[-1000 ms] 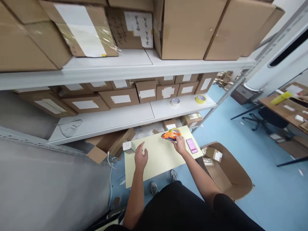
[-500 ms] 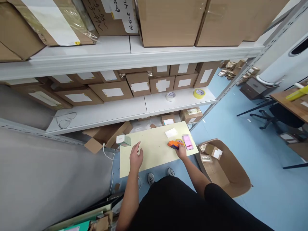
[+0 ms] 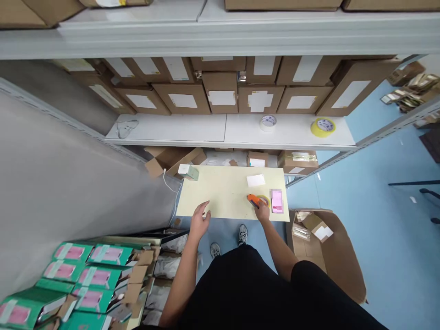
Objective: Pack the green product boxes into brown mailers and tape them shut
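Observation:
My right hand (image 3: 262, 212) is closed around an orange tape dispenser (image 3: 253, 200) fitted with a yellow tape roll, at the right part of a pale yellow tabletop (image 3: 223, 192). Just right of it lies a pink phone-like item (image 3: 277, 201), its surface blurred. Over the table's front edge, left of the middle, my left hand (image 3: 200, 221) hovers with fingers apart and nothing in it. A small white and green box (image 3: 188, 172) sits at the far left corner. Toward the back right lies a white card or paper slip (image 3: 255, 180).
Behind the table, a shelf (image 3: 172, 127) carries labelled cartons (image 3: 183, 98), a white tape roll (image 3: 268, 123) and a yellow tape roll (image 3: 323, 127). A large open carton (image 3: 340, 252) with small parcels stands right on the floor. Green boxes (image 3: 103, 275) are stacked at lower left.
The head view has turned and tilted downward, bringing the green boxes into sight. My right hand still grips the tape dispenser, and my left hand stays empty near the table's front edge.

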`<state>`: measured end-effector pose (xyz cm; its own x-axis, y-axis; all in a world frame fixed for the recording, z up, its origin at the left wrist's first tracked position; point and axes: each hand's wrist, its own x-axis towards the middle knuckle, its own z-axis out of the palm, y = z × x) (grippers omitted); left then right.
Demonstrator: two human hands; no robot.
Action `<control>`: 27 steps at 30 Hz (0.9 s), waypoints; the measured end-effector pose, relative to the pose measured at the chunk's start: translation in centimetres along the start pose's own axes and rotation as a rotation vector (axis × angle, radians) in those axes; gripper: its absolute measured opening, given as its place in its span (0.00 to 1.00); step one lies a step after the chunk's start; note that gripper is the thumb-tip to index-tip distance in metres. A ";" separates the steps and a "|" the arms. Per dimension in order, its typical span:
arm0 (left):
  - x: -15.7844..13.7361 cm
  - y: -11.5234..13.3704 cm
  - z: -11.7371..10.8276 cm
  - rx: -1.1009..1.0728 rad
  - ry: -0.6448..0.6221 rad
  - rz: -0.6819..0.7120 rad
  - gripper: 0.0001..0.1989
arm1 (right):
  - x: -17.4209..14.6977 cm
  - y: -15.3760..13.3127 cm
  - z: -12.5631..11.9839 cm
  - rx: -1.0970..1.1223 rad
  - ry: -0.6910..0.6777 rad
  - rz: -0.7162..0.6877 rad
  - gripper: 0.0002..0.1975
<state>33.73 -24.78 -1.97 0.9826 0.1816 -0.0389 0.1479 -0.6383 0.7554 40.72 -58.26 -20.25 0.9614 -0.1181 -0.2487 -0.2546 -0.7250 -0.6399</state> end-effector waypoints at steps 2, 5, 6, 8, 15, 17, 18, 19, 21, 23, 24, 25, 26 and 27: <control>-0.2 0.3 -0.1 0.001 0.017 0.015 0.22 | -0.3 -1.0 -0.7 -0.008 0.054 -0.060 0.25; -0.9 0.7 -0.4 -0.002 0.054 0.045 0.21 | -1.0 -3.4 -1.5 0.002 0.060 -0.171 0.27; -1.3 0.8 -0.6 -0.001 0.071 0.054 0.21 | -1.2 -4.4 -1.6 0.012 0.055 -0.214 0.28; -2.6 0.6 -1.2 0.002 0.111 0.068 0.21 | -1.7 -6.8 -1.6 0.035 0.041 -0.313 0.28; -13.0 -3.2 -5.7 0.001 0.317 -0.010 0.22 | -6.5 -17.2 1.6 0.100 -0.105 -0.656 0.30; -17.4 -4.6 -7.2 -0.028 0.385 -0.070 0.22 | -9.6 -19.8 3.1 0.112 -0.163 -0.766 0.30; -19.8 -5.3 -7.9 -0.049 0.424 -0.108 0.22 | -11.5 -20.9 4.0 0.115 -0.190 -0.820 0.30; -22.2 -5.9 -8.6 -0.071 0.467 -0.147 0.22 | -13.6 -21.9 4.9 0.115 -0.218 -0.873 0.30; -27.4 -7.3 -10.0 -0.104 0.552 -0.222 0.23 | -18.0 -23.6 7.0 0.107 -0.277 -0.979 0.31; -32.7 -8.7 -11.2 -0.105 0.632 -0.277 0.23 | -22.9 -25.0 9.2 0.087 -0.349 -1.074 0.31; -35.5 -9.4 -11.8 -0.099 0.669 -0.300 0.23 | -25.5 -25.6 10.3 0.075 -0.389 -1.115 0.31; -38.3 -10.1 -12.5 -0.092 0.705 -0.322 0.23 | -28.1 -26.2 11.5 0.063 -0.429 -1.151 0.31; -41.1 -10.8 -13.1 -0.087 0.743 -0.345 0.23 | -30.7 -26.8 12.7 0.054 -0.467 -1.184 0.31; -43.9 -11.3 -13.7 -0.084 0.785 -0.369 0.24 | -33.3 -27.3 13.9 0.049 -0.501 -1.215 0.31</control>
<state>-12.62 -15.23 0.15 0.5072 0.8490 0.1480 0.4025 -0.3852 0.8304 14.17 -25.06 -4.58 0.4383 0.8583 0.2669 0.7260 -0.1630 -0.6681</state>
